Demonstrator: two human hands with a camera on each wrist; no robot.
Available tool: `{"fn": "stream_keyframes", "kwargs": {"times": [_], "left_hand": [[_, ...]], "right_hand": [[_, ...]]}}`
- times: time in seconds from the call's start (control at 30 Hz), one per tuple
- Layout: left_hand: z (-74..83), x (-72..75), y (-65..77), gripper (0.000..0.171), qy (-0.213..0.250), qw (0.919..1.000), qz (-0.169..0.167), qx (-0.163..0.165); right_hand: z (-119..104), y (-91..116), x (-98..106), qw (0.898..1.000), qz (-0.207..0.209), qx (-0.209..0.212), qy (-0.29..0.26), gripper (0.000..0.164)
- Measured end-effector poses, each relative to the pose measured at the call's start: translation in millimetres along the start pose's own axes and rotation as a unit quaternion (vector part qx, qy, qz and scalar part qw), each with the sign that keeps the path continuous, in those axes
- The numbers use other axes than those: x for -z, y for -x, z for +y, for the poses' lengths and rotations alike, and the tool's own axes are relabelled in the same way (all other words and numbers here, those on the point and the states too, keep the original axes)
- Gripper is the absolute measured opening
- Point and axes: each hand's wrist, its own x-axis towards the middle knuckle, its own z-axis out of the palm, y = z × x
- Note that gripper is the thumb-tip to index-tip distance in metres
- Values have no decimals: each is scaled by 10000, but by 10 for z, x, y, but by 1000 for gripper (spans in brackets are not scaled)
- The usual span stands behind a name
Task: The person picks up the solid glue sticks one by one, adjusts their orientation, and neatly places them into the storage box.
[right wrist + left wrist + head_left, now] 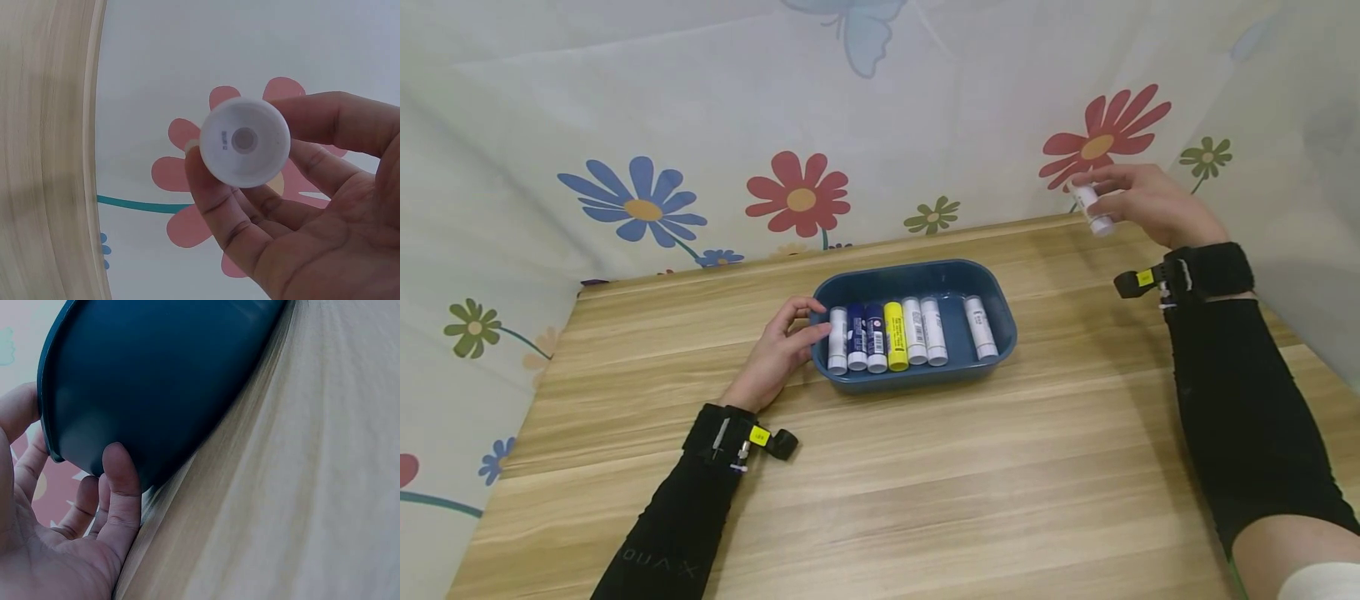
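Note:
A dark blue tray (880, 385) sits on the table with a row of glue sticks lying in it. From the left come a white glue stick (838, 342), two dark blue ones (857, 337), a yellow one (896, 337) and two white ones (934, 332). After a gap, another white glue stick (980, 327) lies near the right end. My left hand (778, 350) holds the tray's left end, some fingertips over the rim and others against the outer wall (150, 381). Raised at the far right, my right hand (1150, 204) pinches a white glue stick (1092, 210), its round end (244, 142) facing the wrist camera.
The wood-grain table (925, 483) meets a pale sheet with printed flowers (797, 196) behind and at the sides. The raised hand is near this sheet, beyond the tray's right end. Each wrist wears a black band with a small camera (782, 444).

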Motion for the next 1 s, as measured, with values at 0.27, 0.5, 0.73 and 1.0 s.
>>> {"fn": "stream_keyframes", "kwargs": {"times": [0.27, 0.5, 0.73, 1.0], "left_hand": [[-4, -8, -1, 34, 80, 10000, 38, -21], [-15, -4, 0, 33, 89, 9999, 52, -27], [-31, -2, -4, 38, 77, 10000, 23, -48], [-103, 40, -44, 41, 142, 9999, -9, -71]], "right_hand": [[-43, 1, 1, 9999, -74, 124, -76, 51], [-138, 32, -21, 9993, -87, 354, -106, 50], [-236, 84, -50, 9987, -69, 496, -105, 51], [-443, 180, -121, 9969, -193, 739, -214, 48]]}}
